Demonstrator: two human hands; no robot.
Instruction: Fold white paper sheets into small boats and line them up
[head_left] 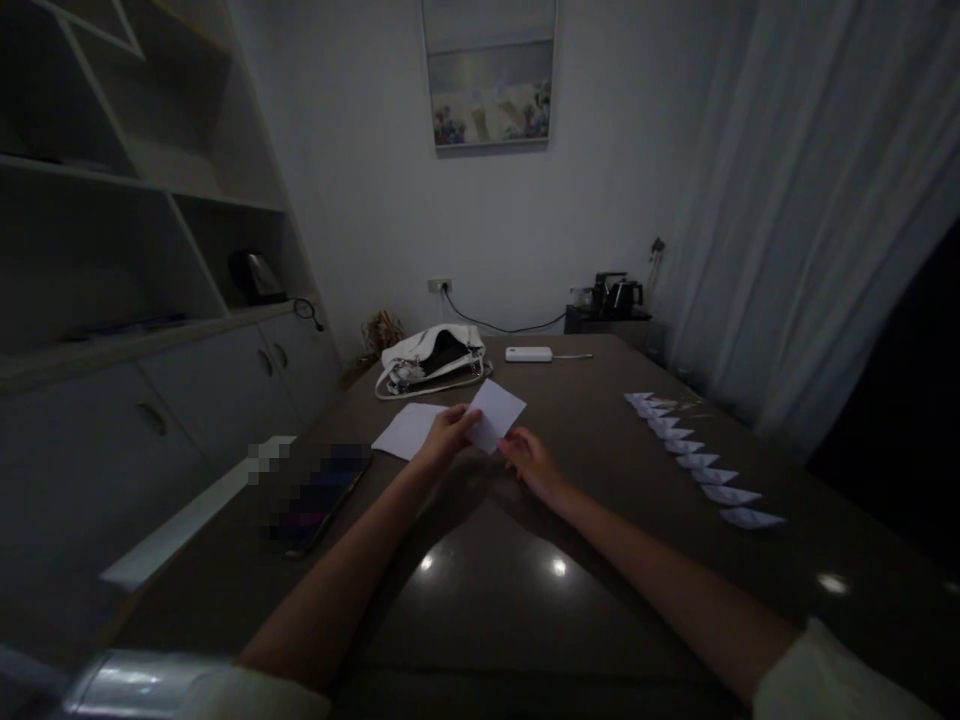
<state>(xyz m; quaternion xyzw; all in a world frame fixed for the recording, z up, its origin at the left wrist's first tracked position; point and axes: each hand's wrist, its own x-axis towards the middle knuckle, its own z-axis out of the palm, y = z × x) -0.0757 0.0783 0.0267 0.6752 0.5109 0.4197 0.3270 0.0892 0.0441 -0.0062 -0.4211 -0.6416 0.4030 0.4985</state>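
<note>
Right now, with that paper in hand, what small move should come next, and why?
Probably a fold in the white sheet: the left hand grips it, the right hand is at its lower corner, and folded paper shapes lie in a row to the right.

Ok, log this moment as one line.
left hand: holding small white paper sheet | right hand: at sheet's lower corner | far right: row of folded white paper shapes

Plain white paper (498,410); white bag (411,349); brown table (491,610).
</note>
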